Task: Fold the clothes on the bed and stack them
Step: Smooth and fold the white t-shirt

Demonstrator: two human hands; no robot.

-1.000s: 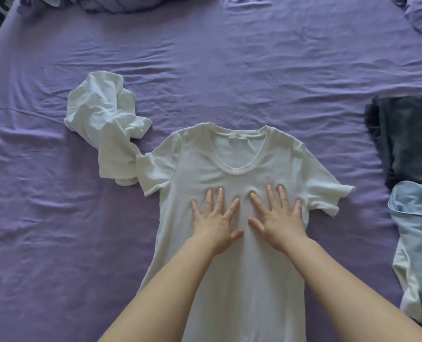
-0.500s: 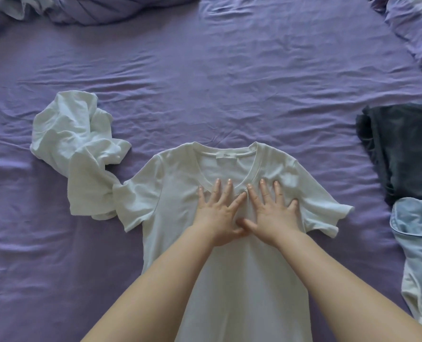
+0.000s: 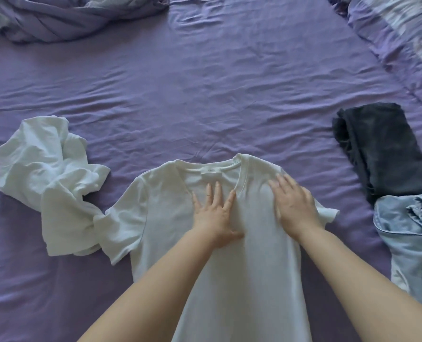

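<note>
Light: soft, even daylight, moderately bright
Shadows: faint, under the forearms
Glare: none seen
Blur: right hand (image 3: 294,208) motion-smeared
Edges: wide-angle stretch, softer corners

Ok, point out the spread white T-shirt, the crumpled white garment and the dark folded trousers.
spread white T-shirt (image 3: 160,206): head view, chest panel left of the hands.
crumpled white garment (image 3: 44,169): head view, middle of the bunch.
dark folded trousers (image 3: 382,146): head view, top face.

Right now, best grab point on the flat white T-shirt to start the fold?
Probably the left sleeve at its hem, pinched from the left side: it lies spread and free on the purple sheet, while both hands press the white T-shirt chest.
</note>
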